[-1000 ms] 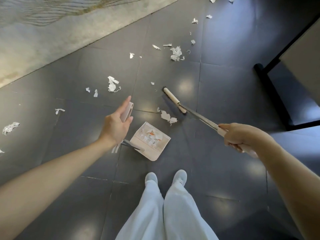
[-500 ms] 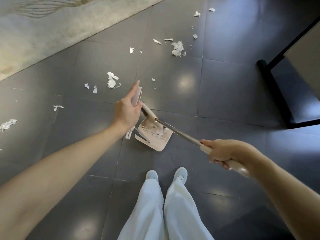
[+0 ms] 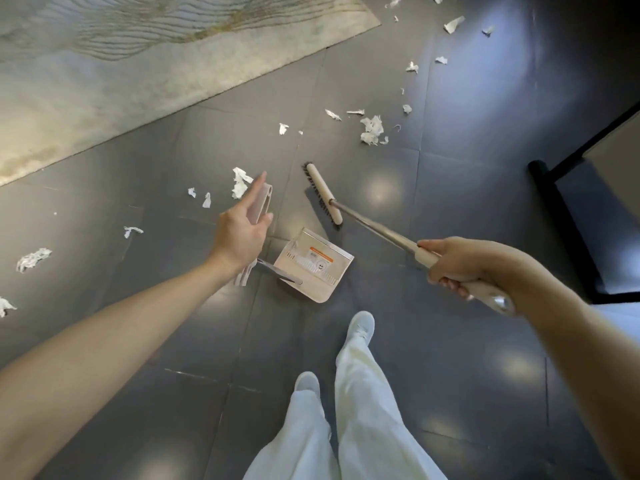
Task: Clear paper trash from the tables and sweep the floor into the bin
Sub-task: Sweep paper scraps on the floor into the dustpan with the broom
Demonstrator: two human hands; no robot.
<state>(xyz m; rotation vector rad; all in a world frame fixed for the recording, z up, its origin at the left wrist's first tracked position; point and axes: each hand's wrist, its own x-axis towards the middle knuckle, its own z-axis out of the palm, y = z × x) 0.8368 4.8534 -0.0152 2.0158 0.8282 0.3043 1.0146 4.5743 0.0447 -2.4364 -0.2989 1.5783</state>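
Note:
My left hand point(image 3: 242, 228) holds the top of the long beige dustpan handle point(image 3: 262, 201), thumb round it and index finger stretched along it. The dustpan point(image 3: 313, 271) sits on the dark tile floor in front of my feet, its open mouth facing away from me. My right hand point(image 3: 464, 266) grips the broom handle point(image 3: 377, 227). The broom head point(image 3: 323, 192) lies just beyond the pan's mouth, apart from it. Torn white paper scraps lie scattered: a clump point(image 3: 372, 130) ahead, one point(image 3: 239, 181) by my left fingertips, and others at the left point(image 3: 33, 258).
A pale patterned rug point(image 3: 138, 64) covers the upper left floor. A black table frame point(image 3: 554, 216) stands at the right. My white-trousered legs and shoes point(image 3: 360, 327) are just behind the dustpan. More scraps point(image 3: 453, 24) lie at the far top right.
The broom head has come out of the dustpan and swung forward onto the floor beyond it. My left hand stays on the dustpan handle. One foot has stepped forward.

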